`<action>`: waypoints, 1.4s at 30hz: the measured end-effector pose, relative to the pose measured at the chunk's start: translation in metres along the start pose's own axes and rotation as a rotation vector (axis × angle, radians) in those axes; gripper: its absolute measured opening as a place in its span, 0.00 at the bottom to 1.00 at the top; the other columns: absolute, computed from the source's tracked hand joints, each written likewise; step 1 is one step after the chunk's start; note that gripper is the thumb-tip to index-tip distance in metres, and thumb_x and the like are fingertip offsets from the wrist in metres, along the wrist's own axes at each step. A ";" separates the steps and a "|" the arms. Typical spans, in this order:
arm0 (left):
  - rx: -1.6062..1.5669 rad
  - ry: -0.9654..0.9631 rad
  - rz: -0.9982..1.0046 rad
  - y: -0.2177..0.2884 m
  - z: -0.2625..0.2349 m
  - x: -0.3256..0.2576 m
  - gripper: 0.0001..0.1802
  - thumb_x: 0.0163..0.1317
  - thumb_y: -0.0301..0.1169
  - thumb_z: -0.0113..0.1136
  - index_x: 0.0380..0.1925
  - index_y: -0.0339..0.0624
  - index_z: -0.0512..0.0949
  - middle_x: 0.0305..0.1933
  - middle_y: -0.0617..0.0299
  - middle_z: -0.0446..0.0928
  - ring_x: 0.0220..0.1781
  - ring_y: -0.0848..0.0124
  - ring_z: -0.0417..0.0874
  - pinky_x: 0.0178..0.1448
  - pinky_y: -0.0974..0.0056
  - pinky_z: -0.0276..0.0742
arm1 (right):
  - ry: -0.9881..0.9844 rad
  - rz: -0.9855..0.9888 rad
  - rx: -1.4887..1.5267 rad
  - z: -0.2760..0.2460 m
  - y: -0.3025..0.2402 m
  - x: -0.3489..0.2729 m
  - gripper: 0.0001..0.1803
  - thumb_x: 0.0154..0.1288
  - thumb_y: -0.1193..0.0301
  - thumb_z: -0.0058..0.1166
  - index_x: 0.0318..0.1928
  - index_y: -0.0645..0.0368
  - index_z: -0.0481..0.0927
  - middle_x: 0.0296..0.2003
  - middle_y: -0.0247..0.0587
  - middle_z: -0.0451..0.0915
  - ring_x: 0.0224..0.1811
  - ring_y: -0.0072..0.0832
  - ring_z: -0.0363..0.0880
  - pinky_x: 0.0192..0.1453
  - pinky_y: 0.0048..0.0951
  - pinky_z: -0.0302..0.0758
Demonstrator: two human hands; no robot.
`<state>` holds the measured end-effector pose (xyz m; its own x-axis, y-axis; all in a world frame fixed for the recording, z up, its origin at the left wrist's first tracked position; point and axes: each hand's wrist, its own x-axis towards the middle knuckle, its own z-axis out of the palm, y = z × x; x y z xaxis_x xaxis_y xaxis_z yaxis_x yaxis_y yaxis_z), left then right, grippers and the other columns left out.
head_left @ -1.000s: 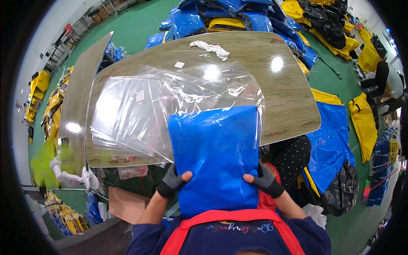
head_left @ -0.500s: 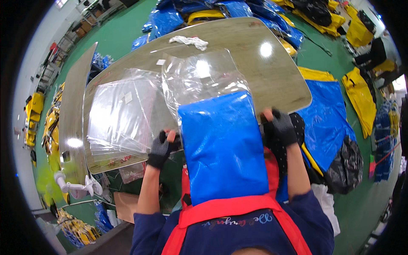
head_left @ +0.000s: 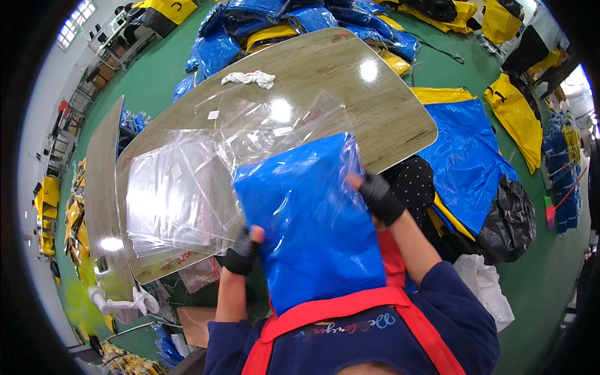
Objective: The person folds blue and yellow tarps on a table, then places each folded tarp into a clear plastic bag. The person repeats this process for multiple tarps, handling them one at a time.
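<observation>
A folded blue plastic sheet (head_left: 312, 250) lies from my lap up onto the front edge of the table. Its far part is inside a clear plastic bag (head_left: 250, 140), whose loose end spreads over the tabletop. My left hand (head_left: 242, 250), in a black fingerless glove, is closed at the left edge, thumb on top and the other fingers mostly hidden underneath. My right hand (head_left: 380, 195), gloved alike, pinches the clear film at the right edge, higher up. Left of the sheet lies a stack of flat clear bags (head_left: 165, 200).
The wood-patterned table (head_left: 387, 119) has a white crumpled cloth (head_left: 249, 79) near its far side. Beyond it are piled blue packages (head_left: 256, 15). To the right lie blue and yellow sheeting (head_left: 456, 137) and a black plastic bag (head_left: 509, 225). A small white fan (head_left: 128, 304) stands lower left.
Both hands have moved inward onto the edges of the blue sheet. The clear bag, earlier beyond the sheet's far end, now covers its far part. The whole view has shifted slightly.
</observation>
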<state>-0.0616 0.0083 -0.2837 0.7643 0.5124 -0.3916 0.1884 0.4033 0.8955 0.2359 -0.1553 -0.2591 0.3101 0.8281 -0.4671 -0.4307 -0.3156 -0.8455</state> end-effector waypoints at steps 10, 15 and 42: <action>-0.153 0.029 -0.004 0.006 0.028 -0.010 0.45 0.56 0.55 0.61 0.64 0.37 0.58 0.62 0.50 0.68 0.60 0.58 0.73 0.61 0.54 0.73 | -0.050 0.087 -0.345 -0.004 -0.004 0.000 0.48 0.49 0.46 0.66 0.62 0.66 0.65 0.54 0.54 0.75 0.55 0.37 0.75 0.58 0.34 0.73; 0.069 0.229 -0.063 0.002 0.033 -0.007 0.44 0.59 0.59 0.56 0.64 0.35 0.61 0.60 0.47 0.69 0.62 0.58 0.70 0.65 0.57 0.67 | -0.309 -0.197 -0.226 -0.003 0.011 -0.025 0.51 0.53 0.46 0.62 0.68 0.63 0.55 0.61 0.55 0.68 0.62 0.46 0.68 0.70 0.40 0.57; 0.066 -0.285 -0.073 -0.043 0.028 -0.072 0.61 0.39 0.45 0.79 0.69 0.40 0.51 0.69 0.51 0.59 0.69 0.60 0.61 0.71 0.55 0.58 | 0.331 0.005 -0.265 0.026 0.097 -0.113 0.34 0.58 0.45 0.57 0.50 0.64 0.78 0.38 0.48 0.83 0.40 0.37 0.82 0.48 0.37 0.77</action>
<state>-0.1075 -0.0673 -0.2882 0.8878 0.2466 -0.3885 0.2819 0.3760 0.8827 0.1374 -0.2674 -0.2813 0.5829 0.6463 -0.4926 -0.2132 -0.4633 -0.8602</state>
